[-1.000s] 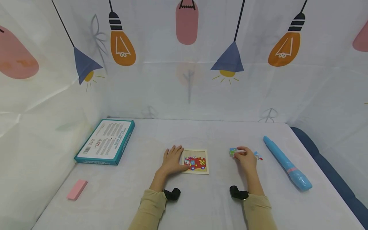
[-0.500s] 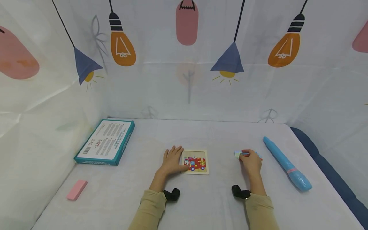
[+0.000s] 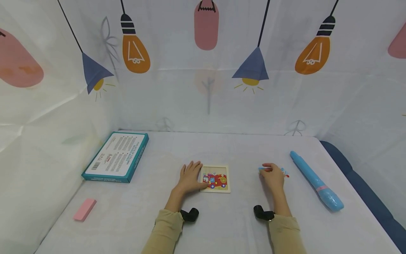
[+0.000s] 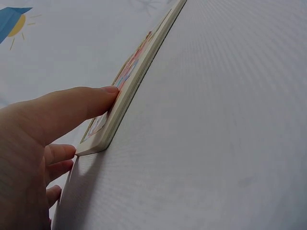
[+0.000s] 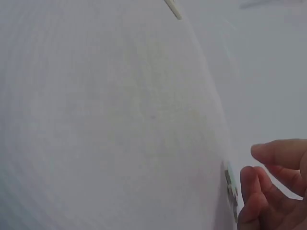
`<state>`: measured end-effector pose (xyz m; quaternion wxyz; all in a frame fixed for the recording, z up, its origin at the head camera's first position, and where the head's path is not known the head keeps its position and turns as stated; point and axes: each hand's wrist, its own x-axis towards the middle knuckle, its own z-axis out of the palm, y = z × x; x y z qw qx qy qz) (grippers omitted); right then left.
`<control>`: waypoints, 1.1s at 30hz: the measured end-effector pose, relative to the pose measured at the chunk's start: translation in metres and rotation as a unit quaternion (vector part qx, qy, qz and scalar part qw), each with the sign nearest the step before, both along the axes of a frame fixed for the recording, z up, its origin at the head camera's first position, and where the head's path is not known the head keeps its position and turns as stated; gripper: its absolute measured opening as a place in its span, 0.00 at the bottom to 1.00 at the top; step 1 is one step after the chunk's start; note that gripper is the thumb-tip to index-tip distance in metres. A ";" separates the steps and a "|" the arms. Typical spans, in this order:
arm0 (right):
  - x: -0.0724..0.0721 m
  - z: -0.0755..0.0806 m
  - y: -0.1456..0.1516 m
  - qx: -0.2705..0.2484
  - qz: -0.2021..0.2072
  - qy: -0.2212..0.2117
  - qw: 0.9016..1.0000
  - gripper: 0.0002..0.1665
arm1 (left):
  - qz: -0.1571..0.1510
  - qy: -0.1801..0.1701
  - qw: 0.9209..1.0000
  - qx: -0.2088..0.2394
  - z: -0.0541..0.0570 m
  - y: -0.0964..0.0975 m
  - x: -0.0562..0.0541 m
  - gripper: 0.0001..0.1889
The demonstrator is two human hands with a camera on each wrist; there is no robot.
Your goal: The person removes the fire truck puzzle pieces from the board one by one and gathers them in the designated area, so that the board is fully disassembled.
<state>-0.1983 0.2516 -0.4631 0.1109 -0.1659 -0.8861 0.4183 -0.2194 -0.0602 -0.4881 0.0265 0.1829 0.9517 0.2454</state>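
My left hand [image 3: 189,177] lies spread at the left side of a small wooden puzzle board [image 3: 215,188]. Its thumb [image 4: 103,98] rests on the board's frame, with other fingertips at the corner. A red fire truck picture [image 3: 216,180] fills the lower part of the board, and bare wood shows above it. To the right, my right hand [image 3: 273,178] is bent low over a few flat puzzle pieces [image 3: 284,172], partly hiding them. In the right wrist view its thumb and fingers stand apart, nothing visible between them, beside the pieces [image 5: 231,191] on the table.
A teal-edged box [image 3: 115,155] lies at the back left of the white table [image 3: 142,211], with a pink block [image 3: 85,210] in front of it. On the right lies a long blue object with a pink band [image 3: 317,181]. Printed cloth walls stand behind.
My right hand shifts slightly right over the pieces, then back left. The green patch beside its fingertips goes from sight, and a blue edge shows there now. The left hand and board stay still.
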 end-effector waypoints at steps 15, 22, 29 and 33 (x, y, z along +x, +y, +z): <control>-0.003 0.004 -0.037 -0.076 0.071 -0.010 0.995 0.19 | -0.002 -0.001 1.000 0.018 0.000 -0.001 0.001 0.46; -0.007 0.001 -0.053 -0.078 0.099 -0.010 0.992 0.18 | -0.011 0.003 1.000 0.026 0.000 -0.001 0.001 0.44; -0.008 -0.002 -0.070 -0.066 0.140 -0.032 0.987 0.17 | -0.042 -0.001 0.998 0.045 0.004 0.002 0.004 0.35; -0.009 -0.003 -0.080 -0.042 0.176 -0.048 0.982 0.15 | -0.071 -0.004 0.997 0.036 0.007 0.005 0.006 0.28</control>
